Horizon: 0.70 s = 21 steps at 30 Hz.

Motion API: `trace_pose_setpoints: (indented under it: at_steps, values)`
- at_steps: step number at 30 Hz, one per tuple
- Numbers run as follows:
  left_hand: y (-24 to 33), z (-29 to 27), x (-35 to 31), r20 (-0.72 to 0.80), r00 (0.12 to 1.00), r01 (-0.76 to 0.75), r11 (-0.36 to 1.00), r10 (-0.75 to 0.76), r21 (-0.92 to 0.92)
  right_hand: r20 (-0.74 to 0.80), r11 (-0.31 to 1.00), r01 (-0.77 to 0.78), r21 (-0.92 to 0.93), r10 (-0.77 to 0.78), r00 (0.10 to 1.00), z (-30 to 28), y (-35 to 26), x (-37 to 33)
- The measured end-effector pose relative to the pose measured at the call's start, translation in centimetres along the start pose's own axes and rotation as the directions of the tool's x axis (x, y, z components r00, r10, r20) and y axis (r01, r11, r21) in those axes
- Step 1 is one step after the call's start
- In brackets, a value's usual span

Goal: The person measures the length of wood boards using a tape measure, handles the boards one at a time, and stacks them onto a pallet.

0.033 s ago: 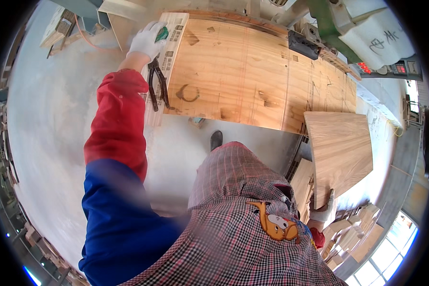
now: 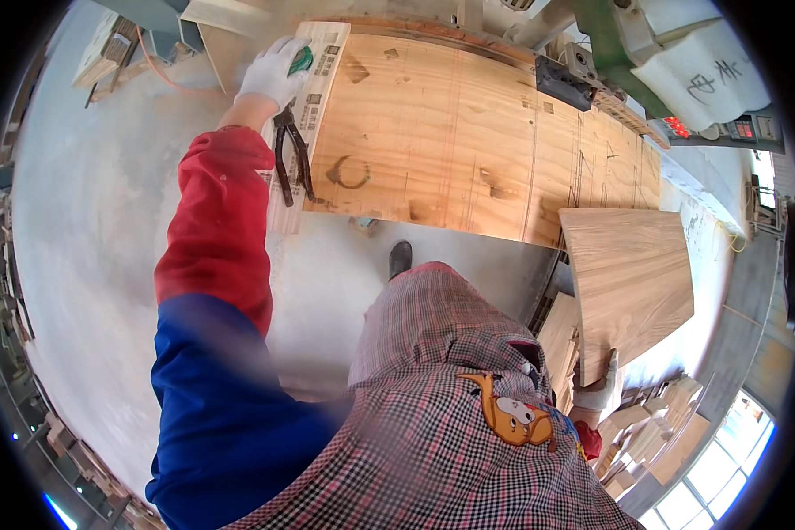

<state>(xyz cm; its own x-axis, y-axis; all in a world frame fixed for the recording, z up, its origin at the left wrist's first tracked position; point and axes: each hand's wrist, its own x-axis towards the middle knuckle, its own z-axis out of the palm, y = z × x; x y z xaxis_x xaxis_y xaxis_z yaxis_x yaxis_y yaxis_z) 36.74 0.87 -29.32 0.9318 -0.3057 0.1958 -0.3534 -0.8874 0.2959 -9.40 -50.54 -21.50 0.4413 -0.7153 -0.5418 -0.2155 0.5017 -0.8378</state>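
Note:
My left hand (image 2: pixel 276 78), in a white work glove, reaches to the far left end of the plywood worktop (image 2: pixel 433 132). Its fingers curl round a small green object (image 2: pixel 301 60), mostly hidden, whose kind I cannot make out. Just below that hand, dark-handled pincers (image 2: pixel 291 155) lie on a pale printed plank (image 2: pixel 322 75) along the worktop's left edge. At the lower right, my gloved right hand (image 2: pixel 601 395) grips the near end of a wood-grain panel (image 2: pixel 632 287), thumb on the upper face. The panel's far edge meets the worktop's near right corner.
A green machine (image 2: pixel 609 44) with a white cover stands at the back right, beside a black block (image 2: pixel 563 84) on the worktop's far edge. Stacked wood pieces (image 2: pixel 658 428) lie beyond my right hand. An orange hose (image 2: pixel 155 62) runs at the far left.
The wood-grain panel has shifted very slightly, its far left corner a touch further left. Both hands keep their grip and place.

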Motion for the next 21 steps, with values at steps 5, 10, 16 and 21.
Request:
trace_pose_setpoints:
  at_steps: [5,10,16,21]
  values:
    - [-0.5,1.1,1.6,-0.016,0.997,-0.075,0.996,0.074,-0.04,-0.02,0.999,-0.043,-0.022,0.042,0.999,-1.6,0.2,1.3]
    - [-0.1,1.6,2.0,-0.051,0.996,-0.069,0.998,0.069,0.003,-0.012,0.998,-0.063,0.009,0.063,0.998,-0.5,0.7,1.2]
    - [-0.4,2.1,2.3,-0.059,0.995,-0.088,0.995,0.086,-0.037,0.128,0.995,-0.07,-0.067,0.078,0.989,-3.7,2.6,3.3]
    - [-0.5,2.6,2.0,-0.093,0.994,-0.062,0.998,0.061,-0.009,0.043,0.981,-0.174,0.09,0.171,0.984,-0.2,2.5,2.2]
